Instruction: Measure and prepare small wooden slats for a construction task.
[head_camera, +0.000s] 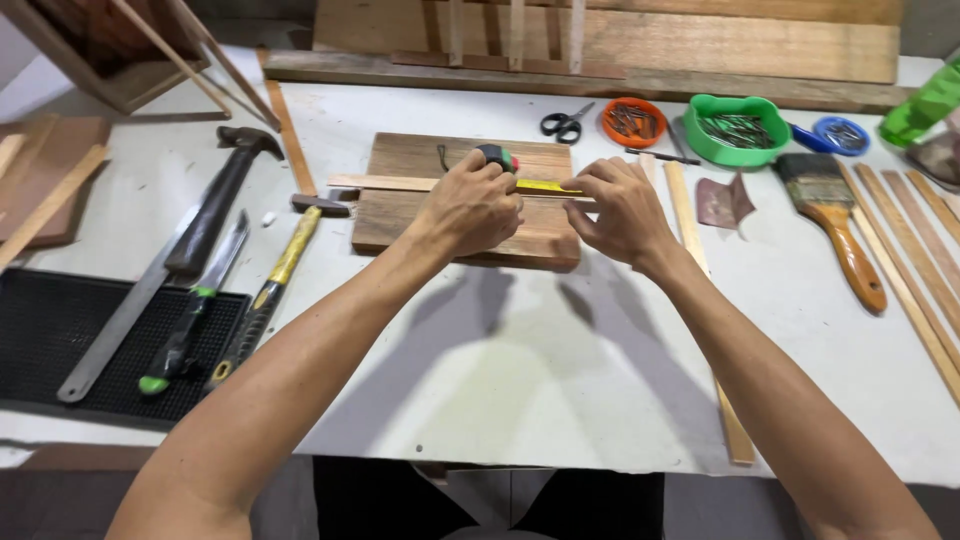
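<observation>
Left hand clenched around a tape measure, its yellow blade drawn rightward. Right hand pinches the blade's end against a thin wooden strip. Strip lies across a wooden board on the white table. Beyond: scissors, orange dish of nails, green tub of nails.

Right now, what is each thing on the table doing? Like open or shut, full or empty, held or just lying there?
Tape measure: held in left hand, yellow blade pulled out.
Wood strip: lying across the board, pinched by right hand.
Scissors: shut.
Orange dish: holds nails.
Green tub: holds nails.
Paintbrush: lying flat, untouched.
Claw hammer: lying flat, untouched.
</observation>
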